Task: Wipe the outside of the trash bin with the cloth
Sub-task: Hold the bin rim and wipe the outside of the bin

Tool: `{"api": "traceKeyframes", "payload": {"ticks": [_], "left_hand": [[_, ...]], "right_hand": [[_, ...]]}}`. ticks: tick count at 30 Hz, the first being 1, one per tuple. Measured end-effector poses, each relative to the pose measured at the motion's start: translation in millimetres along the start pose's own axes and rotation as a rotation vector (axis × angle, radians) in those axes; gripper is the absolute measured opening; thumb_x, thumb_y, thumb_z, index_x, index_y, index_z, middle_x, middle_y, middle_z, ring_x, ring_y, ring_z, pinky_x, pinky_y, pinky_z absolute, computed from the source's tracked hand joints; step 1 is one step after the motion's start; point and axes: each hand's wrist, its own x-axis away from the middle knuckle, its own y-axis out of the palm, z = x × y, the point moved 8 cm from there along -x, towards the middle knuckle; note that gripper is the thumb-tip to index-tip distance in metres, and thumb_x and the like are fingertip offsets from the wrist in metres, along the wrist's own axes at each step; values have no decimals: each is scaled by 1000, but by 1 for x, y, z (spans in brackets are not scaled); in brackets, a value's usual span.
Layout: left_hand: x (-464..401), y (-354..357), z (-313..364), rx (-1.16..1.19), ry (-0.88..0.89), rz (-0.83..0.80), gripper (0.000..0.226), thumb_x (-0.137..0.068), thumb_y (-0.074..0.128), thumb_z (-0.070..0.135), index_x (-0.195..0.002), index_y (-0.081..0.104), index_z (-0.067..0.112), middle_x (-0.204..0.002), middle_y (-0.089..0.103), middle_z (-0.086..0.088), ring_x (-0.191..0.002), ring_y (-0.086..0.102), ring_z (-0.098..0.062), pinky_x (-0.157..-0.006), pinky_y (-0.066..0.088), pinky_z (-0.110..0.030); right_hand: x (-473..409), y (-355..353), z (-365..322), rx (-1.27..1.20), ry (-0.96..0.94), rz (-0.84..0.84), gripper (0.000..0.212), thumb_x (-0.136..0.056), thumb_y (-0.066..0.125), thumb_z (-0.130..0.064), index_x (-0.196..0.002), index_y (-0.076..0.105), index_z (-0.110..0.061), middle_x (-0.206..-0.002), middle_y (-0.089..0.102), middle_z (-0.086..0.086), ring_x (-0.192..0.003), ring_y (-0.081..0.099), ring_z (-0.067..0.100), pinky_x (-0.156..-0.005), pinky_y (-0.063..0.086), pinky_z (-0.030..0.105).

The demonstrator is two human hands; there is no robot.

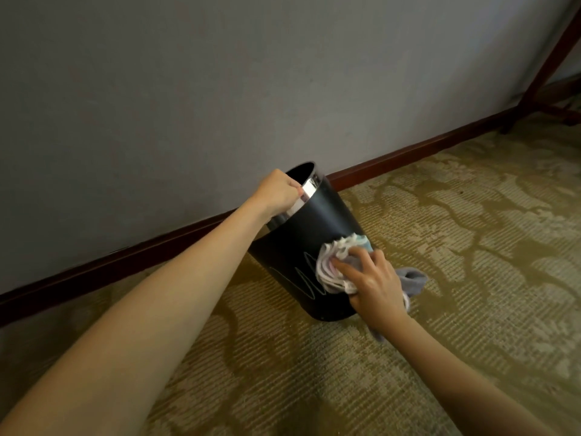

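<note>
The left hand [278,191] is clenched on the silver rim of the black trash bin [308,234], tipping it toward the wall, while the right hand [374,283] grips a bunched cloth [334,262] and presses it flat to the bin's lower side, just beside a pale scribbled mark. The bin stands tilted on the patterned carpet [440,247] near the dark baseboard [408,152]. To wipe well, I judge, the rim grip should stay firm while the cloth sweeps over that mark in overlapping strokes, turning the bin to reach the hidden side.
</note>
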Motion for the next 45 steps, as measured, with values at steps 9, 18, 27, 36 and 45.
{"api": "traceKeyframes", "payload": {"ticks": [9, 18, 27, 36, 45], "left_hand": [[-1, -6, -25, 87, 42, -50, 25, -100, 40, 30, -88, 58, 17, -86, 53, 0, -73, 47, -6, -64, 35, -20], [39, -24, -106, 64, 80, -20, 31, -101, 37, 18, -124, 56, 26, -117, 59, 12, -114, 50, -5, -91, 37, -24], [43, -25, -90, -83, 67, 131, 19, -95, 45, 6, -84, 59, -1, -86, 64, -16, -81, 59, -23, -62, 39, -27], [41, -35, -42, -181, 37, 84, 26, -86, 45, -1, -65, 38, 13, -63, 34, -8, -63, 33, -20, -59, 22, -32], [68, -4, -28, -159, 116, -149, 26, -100, 40, 25, -90, 63, 17, -85, 64, -1, -83, 61, -15, -71, 46, -29]], "right_hand": [[19, 15, 41, 19, 187, -118, 58, -54, 75, 3, -107, 71, -22, -102, 61, 9, -75, 51, 32, -55, 47, 40], [13, 16, 23, 48, 151, -125, 52, -55, 77, 0, -103, 71, -18, -100, 62, 11, -72, 52, 33, -52, 44, 38], [-3, 6, 25, -30, 250, -161, 52, -69, 63, 2, -116, 67, -21, -113, 56, 9, -85, 46, 31, -63, 43, 39], [18, -7, 22, -186, 335, -109, 52, -71, 63, 1, -119, 66, -21, -112, 56, 5, -91, 47, 27, -63, 44, 36], [41, 0, 51, -181, 512, -129, 50, -78, 58, -2, -123, 63, -21, -116, 53, 3, -99, 45, 26, -69, 45, 36]]}}
